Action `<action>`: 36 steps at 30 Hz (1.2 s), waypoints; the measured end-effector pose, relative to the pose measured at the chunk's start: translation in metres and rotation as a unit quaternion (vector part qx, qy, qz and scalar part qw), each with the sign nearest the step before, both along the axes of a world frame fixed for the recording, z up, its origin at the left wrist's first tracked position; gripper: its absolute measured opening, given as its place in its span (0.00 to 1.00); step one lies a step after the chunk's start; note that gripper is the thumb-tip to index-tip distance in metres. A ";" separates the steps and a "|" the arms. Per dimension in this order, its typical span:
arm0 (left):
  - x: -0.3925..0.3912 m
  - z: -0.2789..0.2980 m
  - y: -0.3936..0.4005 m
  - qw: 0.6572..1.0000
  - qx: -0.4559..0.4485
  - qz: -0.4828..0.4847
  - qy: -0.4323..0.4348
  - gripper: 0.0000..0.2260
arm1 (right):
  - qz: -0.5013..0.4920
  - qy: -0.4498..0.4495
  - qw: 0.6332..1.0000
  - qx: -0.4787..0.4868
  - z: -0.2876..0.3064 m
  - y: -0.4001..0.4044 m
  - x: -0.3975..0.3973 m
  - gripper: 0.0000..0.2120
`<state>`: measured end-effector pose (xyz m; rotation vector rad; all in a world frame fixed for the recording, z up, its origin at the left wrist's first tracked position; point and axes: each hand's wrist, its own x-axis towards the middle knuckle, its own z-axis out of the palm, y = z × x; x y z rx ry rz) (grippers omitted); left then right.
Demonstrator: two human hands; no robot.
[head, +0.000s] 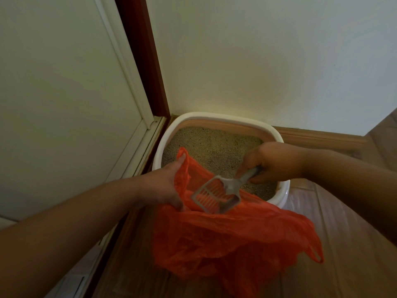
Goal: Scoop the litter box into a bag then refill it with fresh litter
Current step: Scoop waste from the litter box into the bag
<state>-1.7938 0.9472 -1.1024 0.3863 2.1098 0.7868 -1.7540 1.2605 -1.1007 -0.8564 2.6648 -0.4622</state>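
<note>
Head view, looking down into a room corner. White litter box [219, 117] sits on the wood floor [354, 244], backed against the pale wall [257, 50] and just beside a white door [53, 82] with a dark red-brown frame [148, 61]. Box holds tan granular litter [212, 145], surface fairly even. Orange plastic bag [232, 233] hangs in front of the box, its upper edge overlapping the near rim; one loop handle dangles at lower right. Left hand [165, 186] grips the bag's left edge, fingers [181, 159] closed around a gathered fold of plastic, holding the mouth open. Right hand [277, 162] is curled tight around the handle of a grey slotted scoop [217, 194]. Scoop head is tilted down inside the bag's mouth, over the near edge of the box; orange shows through its slots. Cannot tell whether anything lies in the scoop. Both forearms bare, reaching in from the lower corners.
</note>
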 end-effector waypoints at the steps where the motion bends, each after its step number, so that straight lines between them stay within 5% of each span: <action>1: 0.000 0.000 0.000 1.000 0.004 0.001 -0.001 0.65 | 0.015 0.013 1.000 0.003 0.002 -0.003 0.000 0.16; 6: -0.001 0.001 0.001 1.000 -0.002 0.001 0.009 0.65 | 0.065 0.027 0.997 0.005 0.006 -0.017 -0.001 0.13; 13: -0.004 0.000 -0.001 1.000 -0.019 0.006 0.018 0.64 | -0.085 -0.050 0.992 -0.075 0.016 0.004 -0.010 0.14; 19: -0.009 -0.006 -0.001 0.997 -0.046 0.030 0.059 0.62 | -0.331 -0.122 0.893 -0.279 -0.008 0.036 -0.009 0.13; 25: -0.014 -0.013 0.012 0.992 -0.002 0.066 0.107 0.41 | -0.433 -0.145 0.873 -0.171 -0.038 0.037 -0.009 0.10; 36: -0.023 -0.038 0.049 0.977 0.069 0.153 0.132 0.10 | -0.440 -0.138 0.881 -0.105 -0.050 0.029 -0.005 0.11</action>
